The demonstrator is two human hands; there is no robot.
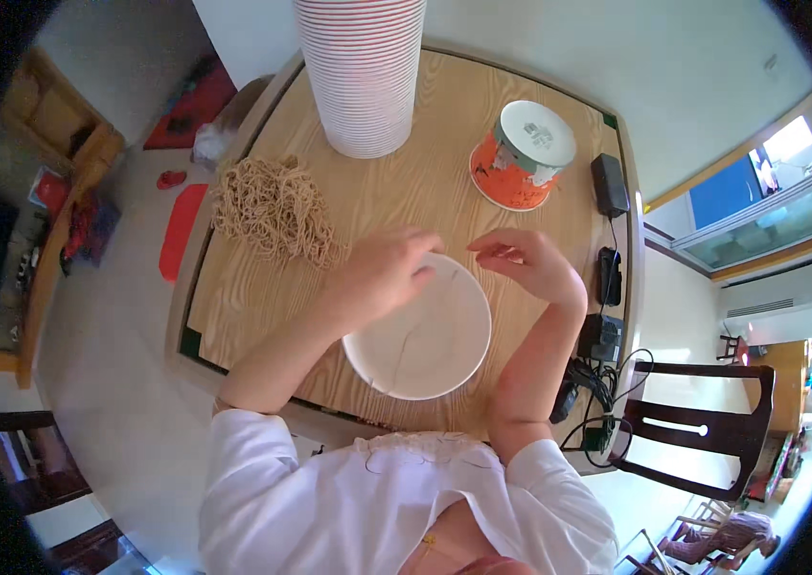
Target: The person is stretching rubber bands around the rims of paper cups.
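A round white paper tub (425, 335) stands mouth up before me, with a thin cord (406, 337) crossing its mouth from the near rim toward the far rim. My left hand (387, 273) is bent over the tub's far left rim, thumb on the inner side and fingers beyond the edge; it grips the rim there. Just past the far right rim is my right hand (532, 270), apart from the tub. Its thumb and fingers are drawn together in a pinch, and anything between them is too small to make out.
A tangled heap of tan cords (276, 211) lies at the left of the wooden table (425, 105). Behind it rises a tall stack of white tubs (367, 86). An orange and green printed tub (521, 158) sits upside down at the far right. Black power adapters (607, 187) and cables line the right edge.
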